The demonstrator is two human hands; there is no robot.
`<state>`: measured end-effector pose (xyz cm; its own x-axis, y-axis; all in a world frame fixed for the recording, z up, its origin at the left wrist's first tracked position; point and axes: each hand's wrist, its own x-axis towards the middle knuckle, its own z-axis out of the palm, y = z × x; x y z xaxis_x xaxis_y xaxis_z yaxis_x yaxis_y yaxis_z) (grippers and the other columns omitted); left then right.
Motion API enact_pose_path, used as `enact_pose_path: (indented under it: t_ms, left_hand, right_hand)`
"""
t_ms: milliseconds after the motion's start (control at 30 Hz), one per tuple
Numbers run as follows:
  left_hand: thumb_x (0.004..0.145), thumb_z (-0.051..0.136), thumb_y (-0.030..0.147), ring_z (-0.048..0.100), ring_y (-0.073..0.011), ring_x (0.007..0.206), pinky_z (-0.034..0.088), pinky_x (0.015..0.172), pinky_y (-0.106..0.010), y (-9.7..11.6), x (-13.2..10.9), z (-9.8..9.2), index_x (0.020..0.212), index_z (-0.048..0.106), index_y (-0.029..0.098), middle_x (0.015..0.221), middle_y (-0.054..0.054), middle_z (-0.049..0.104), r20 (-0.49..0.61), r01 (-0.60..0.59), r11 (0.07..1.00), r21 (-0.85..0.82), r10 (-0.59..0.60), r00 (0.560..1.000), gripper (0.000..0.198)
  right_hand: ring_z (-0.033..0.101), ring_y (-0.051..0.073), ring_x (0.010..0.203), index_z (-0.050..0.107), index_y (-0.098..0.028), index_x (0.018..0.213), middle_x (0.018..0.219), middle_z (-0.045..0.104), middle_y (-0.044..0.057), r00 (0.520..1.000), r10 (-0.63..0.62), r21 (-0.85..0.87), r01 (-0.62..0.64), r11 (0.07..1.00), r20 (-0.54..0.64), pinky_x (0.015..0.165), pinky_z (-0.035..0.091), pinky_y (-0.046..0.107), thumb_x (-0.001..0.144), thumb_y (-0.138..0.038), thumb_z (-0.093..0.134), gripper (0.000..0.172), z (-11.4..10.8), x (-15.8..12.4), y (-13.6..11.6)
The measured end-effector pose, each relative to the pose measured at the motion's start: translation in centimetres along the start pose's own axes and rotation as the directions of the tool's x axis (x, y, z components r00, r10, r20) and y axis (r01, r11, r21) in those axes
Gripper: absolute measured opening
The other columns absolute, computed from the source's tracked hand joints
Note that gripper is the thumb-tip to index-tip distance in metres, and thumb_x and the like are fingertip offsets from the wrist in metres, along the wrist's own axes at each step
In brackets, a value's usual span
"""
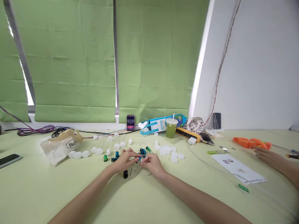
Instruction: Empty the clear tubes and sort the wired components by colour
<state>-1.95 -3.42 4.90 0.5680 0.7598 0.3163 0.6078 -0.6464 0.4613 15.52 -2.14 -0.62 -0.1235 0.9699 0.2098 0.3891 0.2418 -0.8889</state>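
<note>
Close two-handed work on small parts: you are bringing both hands together over a loose cluster near the middle of the worktop [93,189]. The small blue piece [140,158] is sitting between your fingertips, mostly covered by them.

Step, as judged: you are handling this one piece finely, probably working on a detail of it. The next move seems to be calling for a steady left pinch and small, careful right-hand adjustments.

Left hand [125,160]: thumb and fingers are pinching the piece, the index finger reaching across towards the other hand, back of the hand facing up. Right hand [153,164]: fingers are curling in and pinching at the same piece from the other side; whether a thin tool is also sitting in that grip, you cannot tell from here. Forearms are slanting inward from the lower corners, wrists low over the worktop.

Around the hands: a blue-and-black part [142,151] is lying just beyond the fingertips, a green part [148,148] beside it. A black part [125,174] is standing below the left hand; a bent metal key [149,174] is lying below the right. White round caps [167,149] are spreading out beyond the right hand.
</note>
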Motion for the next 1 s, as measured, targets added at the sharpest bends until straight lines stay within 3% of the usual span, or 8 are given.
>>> enact_pose_path:
  t_ms: [133, 467, 700, 1000]
  left_hand:
    - [0.085, 0.037, 0.037, 0.048, -0.0198, 0.086, 0.026, 0.084, -0.036, -0.15, 0.11, 0.15, 0.106, 0.060, 0.028, 0.087, -0.002, 0.066, -0.005, -0.004, 1.000, -0.008, 0.004, 1.000, 0.033]
    - [0.085, 0.037, 0.037, 0.048, -0.0197, 0.087, 0.026, 0.083, -0.036, 0.57, -0.21, -0.44, 0.106, 0.060, 0.027, 0.089, -0.002, 0.067, 0.009, 0.021, 0.999, -0.030, -0.020, 1.000, 0.033]
    - [0.085, 0.035, 0.040, 0.047, -0.0202, 0.086, 0.026, 0.084, -0.036, 0.16, -0.16, -0.42, 0.107, 0.059, 0.026, 0.087, -0.003, 0.067, -0.007, 0.017, 1.000, -0.005, -0.017, 1.000, 0.036]
    - [0.085, 0.033, 0.040, 0.046, -0.0212, 0.085, 0.026, 0.085, -0.039, 0.29, -0.32, -0.73, 0.109, 0.058, 0.027, 0.081, -0.003, 0.067, 0.041, 0.053, 0.999, 0.009, -0.053, 0.998, 0.037]
  right_hand:
    - [0.056, 0.015, 0.055, 0.057, -0.017, 0.065, 0.059, 0.061, 0.002, 0.999, 0.009, 0.005, -0.009, 1.000, -0.053, 0.050, 0.039, 0.023, 0.058, -0.028, 0.063, 0.014, 0.23, -0.03, -0.02]
    - [0.047, 0.010, 0.047, 0.054, -0.015, 0.063, 0.049, 0.051, -0.003, 0.999, -0.039, 0.072, 0.042, 0.997, -0.038, 0.045, 0.035, 0.020, 0.057, -0.029, 0.065, 0.018, 0.18, -0.02, -0.33]
    - [0.043, 0.007, 0.039, 0.059, -0.014, 0.079, 0.054, 0.051, -0.003, 0.996, 0.000, 0.195, -0.017, 0.981, 0.085, 0.039, 0.036, 0.020, 0.062, -0.033, 0.061, 0.026, 0.28, 0.03, -0.50]
    - [0.045, 0.009, 0.047, 0.066, -0.013, 0.081, 0.057, 0.055, 0.001, 0.994, -0.093, 0.087, 0.089, 0.992, 0.049, 0.045, 0.035, 0.020, 0.065, -0.025, 0.058, 0.022, 0.50, 0.48, 0.30]
